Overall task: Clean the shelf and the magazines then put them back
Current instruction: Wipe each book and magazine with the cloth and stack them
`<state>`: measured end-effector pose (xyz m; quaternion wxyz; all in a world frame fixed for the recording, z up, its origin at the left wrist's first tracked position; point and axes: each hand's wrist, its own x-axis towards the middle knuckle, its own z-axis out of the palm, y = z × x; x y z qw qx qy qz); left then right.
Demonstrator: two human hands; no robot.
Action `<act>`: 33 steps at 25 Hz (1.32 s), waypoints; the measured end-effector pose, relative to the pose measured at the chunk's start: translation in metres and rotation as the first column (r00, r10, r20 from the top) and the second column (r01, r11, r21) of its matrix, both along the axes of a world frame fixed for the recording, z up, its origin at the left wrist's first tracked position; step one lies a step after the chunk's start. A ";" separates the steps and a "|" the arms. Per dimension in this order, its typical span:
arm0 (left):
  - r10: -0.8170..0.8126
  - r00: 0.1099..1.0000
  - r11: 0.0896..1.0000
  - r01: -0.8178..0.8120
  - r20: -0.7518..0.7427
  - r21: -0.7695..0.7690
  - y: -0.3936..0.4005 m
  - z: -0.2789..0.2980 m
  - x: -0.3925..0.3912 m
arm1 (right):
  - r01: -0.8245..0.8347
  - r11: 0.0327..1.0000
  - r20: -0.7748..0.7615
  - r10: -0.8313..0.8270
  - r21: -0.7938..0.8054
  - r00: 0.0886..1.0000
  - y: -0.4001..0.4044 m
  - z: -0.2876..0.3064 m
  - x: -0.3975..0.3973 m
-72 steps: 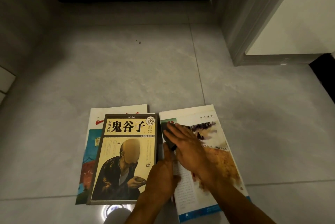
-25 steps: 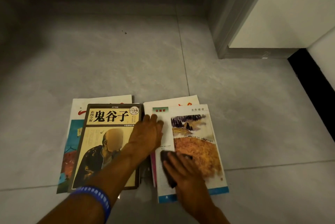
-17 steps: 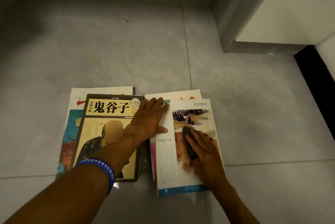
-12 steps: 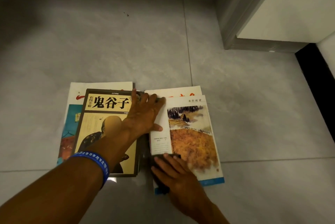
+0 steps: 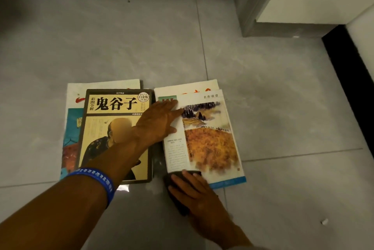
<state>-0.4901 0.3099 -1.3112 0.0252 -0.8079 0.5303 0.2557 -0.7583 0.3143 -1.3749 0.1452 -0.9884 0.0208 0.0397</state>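
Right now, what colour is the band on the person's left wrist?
Blue with small white markings; the wristband shows best in the head view.

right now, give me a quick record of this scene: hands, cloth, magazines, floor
left hand: flat on the landscape magazine, holding it down
right hand: presses a dark cloth on that magazine's near edge
book: yellow cover, lies on another magazine, left of the landscape one
under the landscape magazine: a white one shows at the top
floor: grey tiles
wristband: blue, on the left wrist
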 end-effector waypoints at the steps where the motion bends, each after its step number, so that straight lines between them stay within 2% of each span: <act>1: 0.004 1.000 1.000 -0.004 -0.009 -0.007 -0.001 -0.001 0.000 | -0.063 0.998 -0.011 0.064 0.015 0.998 -0.010 0.002 -0.003; 2: 0.004 1.000 1.000 -0.004 -0.015 -0.006 -0.002 -0.002 -0.001 | -0.052 0.998 0.026 0.052 0.017 0.998 -0.028 0.000 -0.003; 4: 0.012 1.000 1.000 -0.011 -0.028 0.007 -0.003 -0.005 -0.004 | 0.174 0.983 0.075 -0.178 0.059 0.981 -0.070 -0.003 0.001; 6: 0.030 0.998 1.000 -0.030 -0.048 0.008 -0.002 -0.008 -0.006 | 0.376 0.920 0.116 -0.388 0.106 0.914 -0.103 -0.006 0.007; 8: 0.046 0.997 0.999 -0.046 -0.065 0.007 0.000 -0.008 -0.007 | 0.440 0.892 0.086 -0.448 0.102 0.890 -0.091 -0.011 0.006; 9: 0.051 0.996 0.999 -0.050 -0.070 0.009 0.000 -0.007 -0.009 | 0.401 0.913 0.087 -0.407 0.080 0.909 -0.075 -0.013 -0.002; 12: 0.028 0.994 1.000 -0.026 -0.103 0.014 -0.002 -0.007 -0.013 | 0.095 0.994 0.082 -0.100 0.061 0.992 -0.040 -0.004 -0.041; 14: 0.036 0.989 0.999 -0.033 -0.145 0.023 0.000 -0.013 -0.013 | 0.026 0.999 0.095 -0.030 0.045 0.995 -0.057 0.004 -0.037; 18: 0.072 0.981 0.997 -0.068 -0.182 0.031 0.003 -0.023 -0.013 | 0.210 0.974 0.122 -0.220 0.090 0.968 -0.115 0.000 0.056; 20: 0.101 0.973 0.995 -0.100 -0.207 0.017 0.001 -0.024 -0.015 | 0.338 0.930 0.060 -0.349 0.144 0.935 -0.136 -0.002 0.110; 22: 0.126 0.967 0.992 -0.126 -0.221 0.015 0.001 -0.024 -0.015 | 0.467 0.881 0.042 -0.471 0.076 0.881 -0.133 -0.002 0.133; 24: 0.122 0.970 0.992 -0.122 -0.211 0.013 0.002 -0.024 -0.013 | 0.477 0.878 0.066 -0.474 -0.039 0.878 -0.107 -0.001 0.114; 26: 0.112 0.976 0.994 -0.113 -0.186 0.005 0.003 -0.024 -0.012 | 0.399 0.917 0.062 -0.398 0.009 0.915 -0.069 0.000 0.062; 29: 0.115 0.978 0.993 -0.115 -0.175 0.007 -0.002 -0.023 -0.016 | 0.256 0.966 0.175 -0.260 0.047 0.950 -0.032 -0.007 -0.021; 31: 0.117 0.979 0.993 -0.115 -0.164 0.021 -0.005 -0.021 -0.018 | 0.291 0.954 0.164 -0.299 0.072 0.940 -0.047 -0.005 -0.025; 33: 0.114 0.981 0.993 -0.109 -0.156 0.044 -0.007 -0.020 -0.020 | 0.347 0.930 0.137 -0.362 0.121 0.922 -0.084 -0.008 0.006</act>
